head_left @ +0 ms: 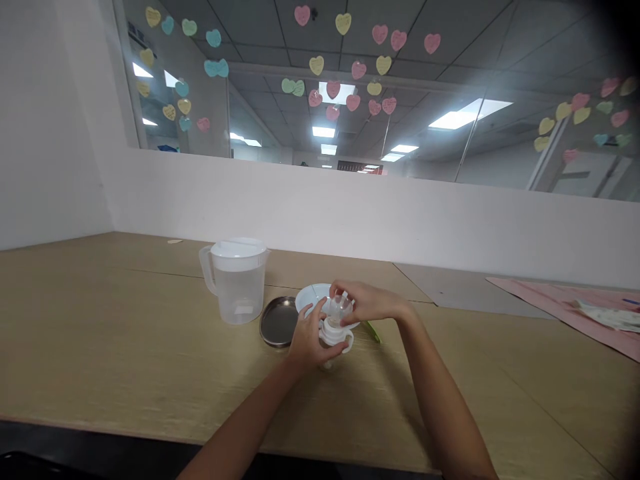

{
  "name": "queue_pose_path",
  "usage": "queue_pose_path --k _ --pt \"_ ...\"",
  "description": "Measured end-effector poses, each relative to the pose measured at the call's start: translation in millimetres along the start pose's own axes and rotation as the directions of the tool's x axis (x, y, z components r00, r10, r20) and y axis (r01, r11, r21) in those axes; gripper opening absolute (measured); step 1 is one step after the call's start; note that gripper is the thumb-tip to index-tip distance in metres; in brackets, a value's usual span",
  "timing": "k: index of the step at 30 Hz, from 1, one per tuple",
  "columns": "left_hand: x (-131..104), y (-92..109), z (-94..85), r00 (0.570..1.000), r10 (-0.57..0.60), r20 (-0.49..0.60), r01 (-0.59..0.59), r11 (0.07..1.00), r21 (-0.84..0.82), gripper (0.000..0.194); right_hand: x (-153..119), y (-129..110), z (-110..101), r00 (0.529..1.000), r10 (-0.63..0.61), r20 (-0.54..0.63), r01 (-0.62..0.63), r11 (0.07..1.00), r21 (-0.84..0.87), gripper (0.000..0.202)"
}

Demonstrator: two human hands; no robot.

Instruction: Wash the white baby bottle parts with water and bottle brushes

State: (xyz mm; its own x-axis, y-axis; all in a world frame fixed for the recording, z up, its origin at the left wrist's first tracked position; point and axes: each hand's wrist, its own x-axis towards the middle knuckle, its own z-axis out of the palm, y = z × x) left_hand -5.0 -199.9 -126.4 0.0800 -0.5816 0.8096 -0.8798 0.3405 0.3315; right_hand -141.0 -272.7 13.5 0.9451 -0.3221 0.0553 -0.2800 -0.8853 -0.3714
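A small baby bottle with a white collar and a looped side handle [336,335] stands on the table in front of me. My left hand [309,343] is wrapped round its collar from the left, hiding part of it. From above and to the right, my right hand [370,301] grips a clear dome-shaped bottle cap [343,304] at the bottle's top. Whether the cap touches the collar I cannot tell. Behind both hands lies a white plate [306,295], partly covered by them.
A lidded clear pitcher [240,290] stands left of a round metal tray [277,325]. Beside the plate, a green strip-like object [373,332] lies near my right wrist. A pink cloth [565,310] covers the far right. The wall and window [350,207] bound the table's back.
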Motion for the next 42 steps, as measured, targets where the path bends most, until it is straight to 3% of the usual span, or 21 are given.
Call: queue_pose_path --k 4,9,13,16,26,33,42 --pt "0.9 1.0 -1.3 0.998 -0.056 0.015 0.056 0.997 -0.046 0.089 11.1 1.5 9.5 0.993 0.04 0.115 -0.031 0.996 -0.08 0.046" --pt "-2.5 -5.1 4.6 0.995 -0.091 0.029 0.091 0.995 -0.028 0.075 14.4 -7.8 14.0 0.997 0.055 0.061 -0.043 0.981 -0.191 0.045" --pt "-2.7 -6.7 5.5 0.999 -0.023 0.032 0.023 1.0 -0.008 0.053 14.6 -13.4 17.4 0.995 0.08 0.053 -0.061 0.953 -0.297 0.045" --pt "-1.2 -5.7 4.2 1.0 0.001 0.03 -0.001 1.0 0.015 0.048 16.0 -13.6 21.1 0.996 0.085 0.04 -0.066 0.935 -0.347 0.046" --pt "-1.6 -8.9 7.4 0.998 0.064 0.004 -0.064 0.996 0.067 0.051 22.0 3.1 21.8 0.983 0.127 0.134 -0.107 0.983 -0.148 0.054" --pt "-0.6 -8.6 5.7 0.998 0.06 0.004 -0.06 0.997 0.055 0.049 24.6 2.0 21.2 0.982 0.149 0.114 -0.12 0.966 -0.228 0.059" --pt "0.0 -9.6 4.5 1.0 -0.026 0.014 0.025 0.999 0.046 0.044 24.7 -3.2 23.6 0.962 0.234 0.142 -0.182 0.934 -0.307 0.049"
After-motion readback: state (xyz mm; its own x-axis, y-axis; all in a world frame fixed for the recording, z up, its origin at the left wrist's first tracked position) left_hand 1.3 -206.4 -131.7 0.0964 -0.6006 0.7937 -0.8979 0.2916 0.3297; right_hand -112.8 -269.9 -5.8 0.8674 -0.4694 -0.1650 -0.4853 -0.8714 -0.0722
